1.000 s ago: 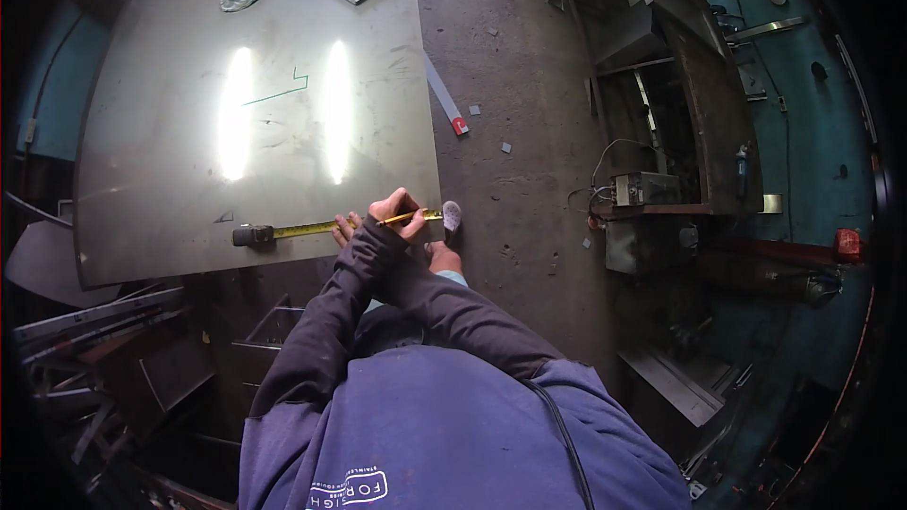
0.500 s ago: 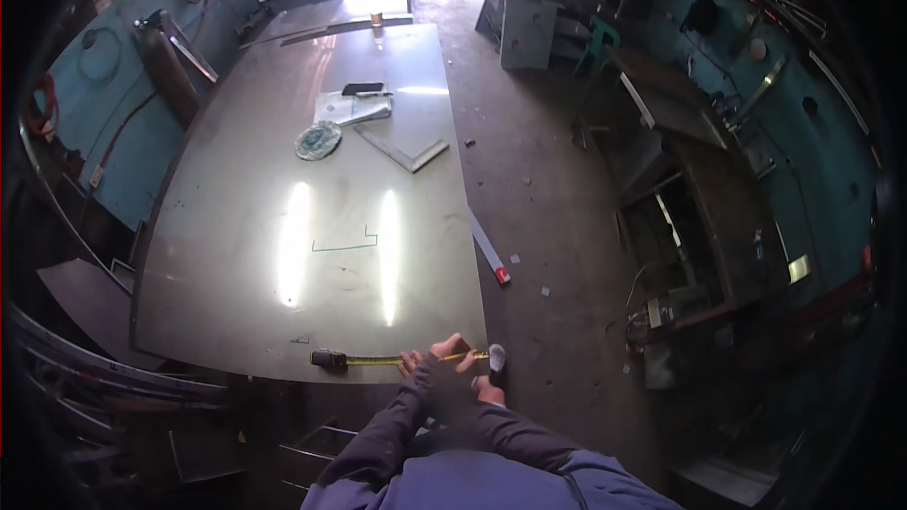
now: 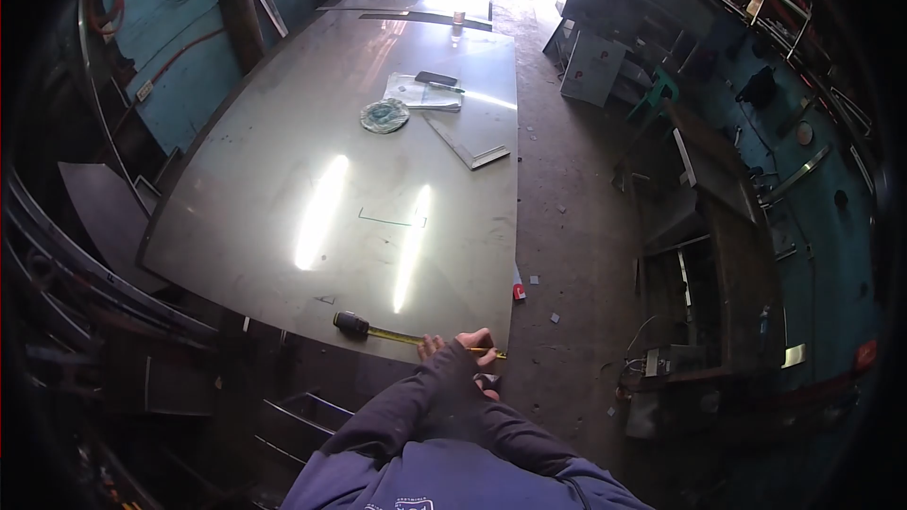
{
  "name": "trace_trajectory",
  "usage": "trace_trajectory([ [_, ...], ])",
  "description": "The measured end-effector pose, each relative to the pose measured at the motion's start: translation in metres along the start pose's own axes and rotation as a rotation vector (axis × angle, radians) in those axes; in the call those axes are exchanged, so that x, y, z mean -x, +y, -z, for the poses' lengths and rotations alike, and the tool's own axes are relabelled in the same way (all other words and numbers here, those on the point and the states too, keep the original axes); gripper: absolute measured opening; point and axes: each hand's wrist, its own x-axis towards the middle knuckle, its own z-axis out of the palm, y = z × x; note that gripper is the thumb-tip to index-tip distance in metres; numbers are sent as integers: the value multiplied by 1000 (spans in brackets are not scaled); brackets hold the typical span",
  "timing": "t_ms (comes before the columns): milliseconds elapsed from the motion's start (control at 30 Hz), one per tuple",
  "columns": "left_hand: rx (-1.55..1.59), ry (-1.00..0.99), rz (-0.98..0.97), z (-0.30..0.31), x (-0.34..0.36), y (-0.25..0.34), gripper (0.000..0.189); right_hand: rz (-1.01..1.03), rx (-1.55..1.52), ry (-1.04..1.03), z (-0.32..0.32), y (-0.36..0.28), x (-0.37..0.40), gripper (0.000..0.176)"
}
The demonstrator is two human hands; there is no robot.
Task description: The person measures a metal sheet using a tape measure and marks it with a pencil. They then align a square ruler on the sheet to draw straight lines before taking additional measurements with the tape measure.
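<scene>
A tape measure lies along the near edge of a large metal sheet. Its dark case sits to the left, and the yellow blade runs right towards the sheet's corner. My forearms appear crossed, the left one on top. With fingers closed, my left hand grips the blade near its right end. From behind the left sleeve come the spread fingers of my right hand, resting on the blade; the rest of that hand is hidden. Green lines mark the sheet farther in.
A metal square, a round crumpled bundle, papers and a dark phone lie farther up the sheet. Metal frames and a green chair stand on the right. A gas cylinder leans by the left wall.
My view has turned left, so the sheet and its contents appear farther right. Both hands stay at the tape measure. The white-tipped thing beside the sheet's corner is now mostly covered.
</scene>
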Motion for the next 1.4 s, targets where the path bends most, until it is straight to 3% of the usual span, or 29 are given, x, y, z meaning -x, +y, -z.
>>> trace_trajectory([
  [67, 28, 38, -71, 0, -2, 2, 27, 20, 75, 23, -1, 0, -5, 45],
  [200, 54, 1, -31, 3, 0, 9, 31, 45, 203, 48, 3, 0, -11, 48],
  [267, 42, -14, 1, 7, 1, 16, 29, 55, 153, -216, 28, 2, -19, 52],
  [300, 42, -11, -4, 5, -1, 11, 29, 58, 96, -482, 39, 2, -24, 56],
  [333, 26, -22, -28, 2, -3, 2, 28, 58, 101, -479, 22, 0, -25, 56],
  [367, 11, -34, -51, 0, -4, -2, 28, 99, 689, -354, -25, -3, -22, 57],
  [433, 6, 1, -62, 7, -1, 15, 28, 135, 1270, -206, -70, -13, -5, 58],
  [533, 7, 14, -41, 12, 4, 27, 28, 50, 2208, -251, -98, -24, 14, 62],
  [633, 70, -7, -16, 22, 8, 46, 27, 255, 2521, -322, -76, -22, 5, 62],
  [867, 20, -36, -35, 9, 0, 12, 26, 468, 2665, -331, -36, -9, -15, 62],
  [1400, 15, -32, -39, 8, 0, 11, 31, 533, 2709, -374, -19, -4, -20, 62],
])
